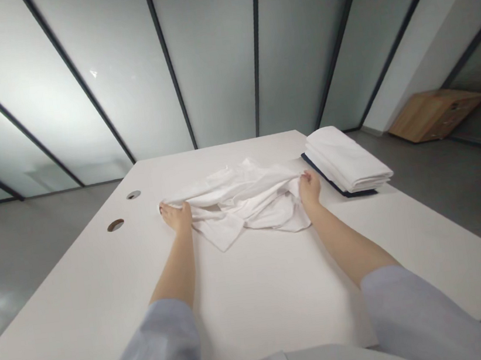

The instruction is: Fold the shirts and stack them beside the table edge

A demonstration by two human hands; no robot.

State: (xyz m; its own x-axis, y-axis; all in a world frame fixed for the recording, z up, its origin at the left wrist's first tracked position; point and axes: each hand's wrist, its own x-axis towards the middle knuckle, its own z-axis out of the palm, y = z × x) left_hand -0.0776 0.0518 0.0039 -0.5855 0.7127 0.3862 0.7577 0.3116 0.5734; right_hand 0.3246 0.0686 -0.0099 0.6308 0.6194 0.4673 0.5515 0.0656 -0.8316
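A crumpled white cloth garment [252, 199], perhaps a shirt, lies across the middle of the white table [264, 295]. My left hand [176, 215] grips its left end, fingers wrapped round the fabric and thumb on the near side. At the right end my right hand [309, 187] is closed on the same cloth. The fabric stretches between both hands in loose folds, and one pointed corner hangs toward me. Its exact kind is hard to make out in the bunched folds.
A stack of folded white cloths [346, 157] rests on a dark blue flat piece [334, 185] at the table's right edge. Two round holes, one with a metal cover [133, 194], are at the left. Frosted glass panels [216, 59] rise behind; a wooden cabinet [433, 114] stands far right.
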